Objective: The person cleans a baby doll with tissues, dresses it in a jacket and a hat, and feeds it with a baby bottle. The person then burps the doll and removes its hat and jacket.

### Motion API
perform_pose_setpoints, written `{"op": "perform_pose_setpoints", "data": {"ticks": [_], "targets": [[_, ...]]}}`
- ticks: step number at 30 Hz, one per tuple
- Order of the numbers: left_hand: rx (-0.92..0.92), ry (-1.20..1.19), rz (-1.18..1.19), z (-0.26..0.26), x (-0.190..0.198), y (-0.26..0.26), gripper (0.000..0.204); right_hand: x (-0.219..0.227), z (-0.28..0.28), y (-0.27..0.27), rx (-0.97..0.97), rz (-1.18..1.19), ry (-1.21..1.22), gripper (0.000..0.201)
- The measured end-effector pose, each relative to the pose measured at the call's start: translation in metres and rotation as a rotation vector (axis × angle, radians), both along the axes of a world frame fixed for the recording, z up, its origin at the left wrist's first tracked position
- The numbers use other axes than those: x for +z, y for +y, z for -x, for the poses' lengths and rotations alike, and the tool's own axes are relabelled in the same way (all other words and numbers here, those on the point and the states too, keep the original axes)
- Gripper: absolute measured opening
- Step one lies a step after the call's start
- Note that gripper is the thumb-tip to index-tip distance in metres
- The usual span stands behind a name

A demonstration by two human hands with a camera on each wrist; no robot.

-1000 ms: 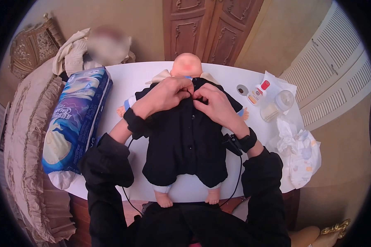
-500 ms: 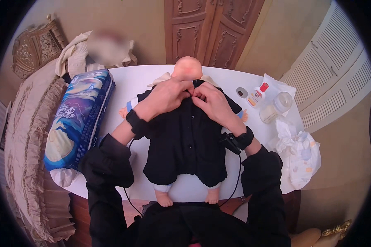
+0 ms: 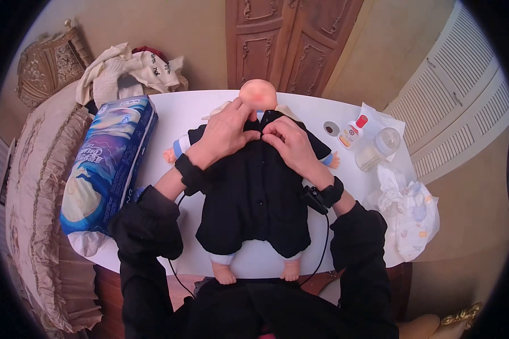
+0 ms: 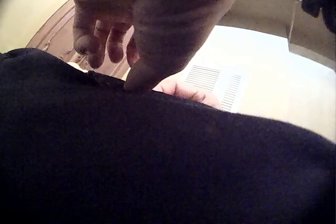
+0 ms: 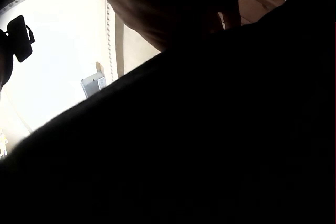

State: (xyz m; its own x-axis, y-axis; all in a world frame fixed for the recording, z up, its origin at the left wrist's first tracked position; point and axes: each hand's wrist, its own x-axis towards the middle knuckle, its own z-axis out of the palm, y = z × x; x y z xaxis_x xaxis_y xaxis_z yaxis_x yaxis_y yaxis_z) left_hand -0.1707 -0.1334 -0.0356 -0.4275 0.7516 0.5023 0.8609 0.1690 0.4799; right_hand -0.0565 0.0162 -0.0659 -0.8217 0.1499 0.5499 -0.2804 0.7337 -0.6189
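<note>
A baby doll (image 3: 259,93) lies on its back on a white table (image 3: 175,110), its feet toward me. It wears a black button-up shirt (image 3: 237,192) with buttons down the middle. My left hand (image 3: 226,129) is over the upper chest, thumb tip at the front edge and the other fingers apart from it. In the left wrist view, its thumb (image 4: 152,61) touches the black cloth while the fingers hang free. Just beside it, my right hand (image 3: 291,144) pinches the front edge near the collar. Dark cloth fills most of the right wrist view.
A blue diaper pack (image 3: 104,169) lies along the left side. On the right are a small red-capped bottle (image 3: 352,133), a baby bottle (image 3: 379,150) and a crumpled diaper (image 3: 415,217). Light-coloured clothes (image 3: 124,70) lie beyond the table's far left corner.
My left hand has shifted slightly left, and its fingers have lifted away from the front edge and opened from the thumb. My right hand stays at the same spot on the shirt.
</note>
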Motion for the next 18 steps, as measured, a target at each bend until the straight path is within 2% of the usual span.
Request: {"op": "perform_pose_setpoints", "data": {"ticks": [2,3,5,9,13,14,15,18], "targets": [[0.032,0.023,0.159,0.002,0.001,-0.002,0.016,-0.001,0.002,0.001,0.003,0.023,-0.010,0.010],[0.032,0.023,0.160,0.003,0.000,-0.001,0.016,-0.002,0.002,0.002,0.004,0.046,-0.019,0.010],[-0.008,-0.250,0.185,0.005,-0.005,0.001,0.009,-0.003,0.003,0.001,0.011,0.070,-0.016,0.009],[-0.118,-0.306,0.124,0.013,-0.016,0.003,0.008,-0.003,0.003,0.000,0.016,0.082,-0.025,0.009],[-0.151,-0.570,0.123,0.018,-0.019,0.003,0.008,-0.001,0.004,-0.001,0.022,0.120,-0.055,0.010],[-0.157,-0.670,0.126,0.019,-0.020,0.004,0.008,-0.002,0.006,0.001,0.057,-0.005,0.031,0.012],[-0.157,-0.670,0.126,0.020,-0.022,0.004,0.008,-0.003,0.007,0.003,0.092,-0.130,0.116,0.013],[-0.146,-0.719,0.127,0.020,-0.022,0.003,0.009,-0.002,0.007,0.003,0.089,-0.251,0.165,0.017]]}}
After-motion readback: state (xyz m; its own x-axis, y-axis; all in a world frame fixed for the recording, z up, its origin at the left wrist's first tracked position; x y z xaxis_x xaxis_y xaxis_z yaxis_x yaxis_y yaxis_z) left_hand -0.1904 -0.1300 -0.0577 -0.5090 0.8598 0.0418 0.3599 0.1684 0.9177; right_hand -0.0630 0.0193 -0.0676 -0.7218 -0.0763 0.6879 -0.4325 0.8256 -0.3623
